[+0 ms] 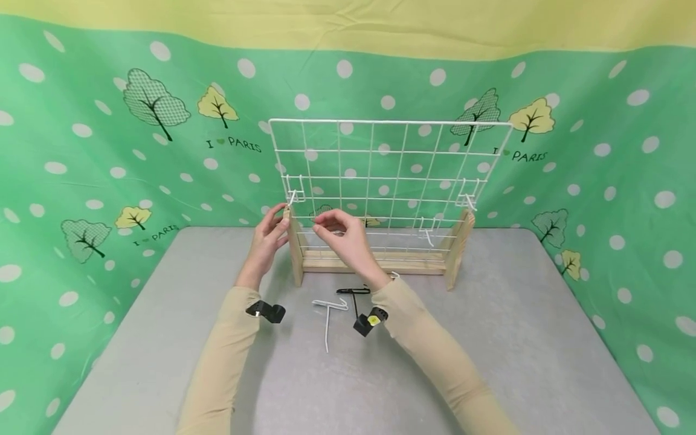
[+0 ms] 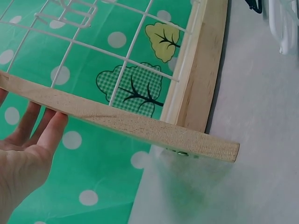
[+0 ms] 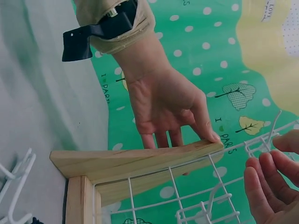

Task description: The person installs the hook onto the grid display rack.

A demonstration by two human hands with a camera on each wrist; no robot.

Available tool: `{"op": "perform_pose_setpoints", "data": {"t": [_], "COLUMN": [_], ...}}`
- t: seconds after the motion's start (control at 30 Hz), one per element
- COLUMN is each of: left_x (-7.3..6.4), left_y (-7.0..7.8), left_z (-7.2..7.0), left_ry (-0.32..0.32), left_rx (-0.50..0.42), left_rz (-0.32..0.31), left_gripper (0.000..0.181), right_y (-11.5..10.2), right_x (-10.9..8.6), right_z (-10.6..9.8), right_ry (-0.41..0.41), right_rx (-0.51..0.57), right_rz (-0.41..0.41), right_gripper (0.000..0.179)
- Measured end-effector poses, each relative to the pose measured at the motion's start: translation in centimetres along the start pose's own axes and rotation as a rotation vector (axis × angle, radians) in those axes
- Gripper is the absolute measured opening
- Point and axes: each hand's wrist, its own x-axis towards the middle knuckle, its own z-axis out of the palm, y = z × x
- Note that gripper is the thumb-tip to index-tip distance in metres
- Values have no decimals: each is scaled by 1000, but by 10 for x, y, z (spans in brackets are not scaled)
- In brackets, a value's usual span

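A white wire grid panel (image 1: pixel 375 163) stands in a wooden frame with a left side post (image 2: pixel 112 119) and a right side post (image 1: pixel 461 249). My left hand (image 1: pixel 266 238) grips the left post near its top, thumb at the front edge and fingers behind. Loosely curled in front of the grid, my right hand (image 1: pixel 348 238) holds nothing visible. Near its fingers a white hook (image 3: pixel 262 142) hangs on the grid at the left post. Another white hook (image 3: pixel 208 210) hangs lower on the mesh, hidden behind the right hand in the head view.
More white hooks hang at the grid's right: an upper hook (image 1: pixel 466 200) and a lower hook (image 1: pixel 426 232). On the grey table (image 1: pixel 489 356) lie a white hook (image 1: pixel 328 306) and a black hook (image 1: pixel 353 292), in front of the wooden base bar (image 1: pixel 380 266). Green patterned cloth surrounds the table.
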Motion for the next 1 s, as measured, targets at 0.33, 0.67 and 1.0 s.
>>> {"op": "perform_pose_setpoints", "data": {"t": [0.33,0.67,1.0], "left_x": [0,1,3], "left_y": [2,3,1], "left_z": [-4,-4,-4], "left_ry": [-34,-40,-39], "left_rx": [-25,-28,-23], "left_rz": [-19,-31,-35], "left_gripper": [48,49,48], "right_y": [6,20,43], "right_x": [-16,-36,-57], "right_z": [-18,-30,-39], "right_ry": [-16,-31,-90], "right_rx": [-1,-40,-81], "right_rz": [0,34,104], "right_gripper": [12,12,14]}}
